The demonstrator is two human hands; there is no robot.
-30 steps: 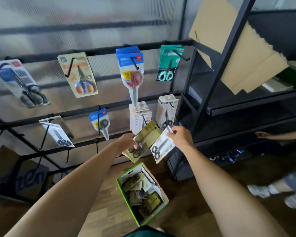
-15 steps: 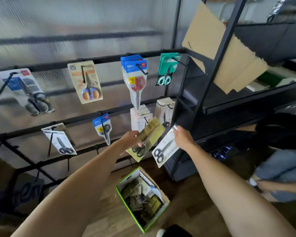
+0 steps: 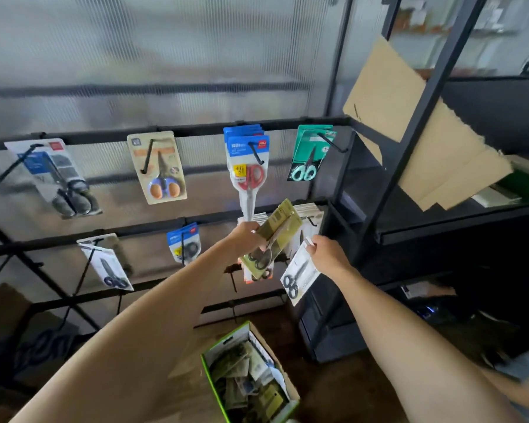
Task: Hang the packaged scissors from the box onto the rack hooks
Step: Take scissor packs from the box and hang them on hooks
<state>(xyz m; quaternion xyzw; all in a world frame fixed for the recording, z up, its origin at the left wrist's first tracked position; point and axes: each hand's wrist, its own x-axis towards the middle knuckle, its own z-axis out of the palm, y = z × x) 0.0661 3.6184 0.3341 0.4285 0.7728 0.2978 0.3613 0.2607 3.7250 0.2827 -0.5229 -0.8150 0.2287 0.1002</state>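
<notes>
My left hand (image 3: 247, 240) grips an olive-green pack of scissors (image 3: 275, 236), tilted, in front of the lower rail's hooks. My right hand (image 3: 327, 254) pinches the top corner of a white pack of black scissors (image 3: 298, 277), which hangs down just right of the olive one. Behind them, stacks of white packs (image 3: 310, 216) hang on a lower hook (image 3: 311, 222). The green-edged cardboard box (image 3: 272, 355) stands open on the floor below, with several packs inside.
The black rack (image 3: 196, 131) carries hung packs: grey-handled, orange-handled, red-handled (image 3: 248, 166) and teal (image 3: 310, 154) on top, smaller ones on the lower rail. A black shelf unit (image 3: 409, 230) with brown cardboard sheets (image 3: 425, 132) stands right. Another person's arm shows at the lower right edge.
My view has tilted further up and shifted. Both hands have risen slightly toward the lower rail's hooks, still holding the same packs. The person at right has dropped mostly out of view.
</notes>
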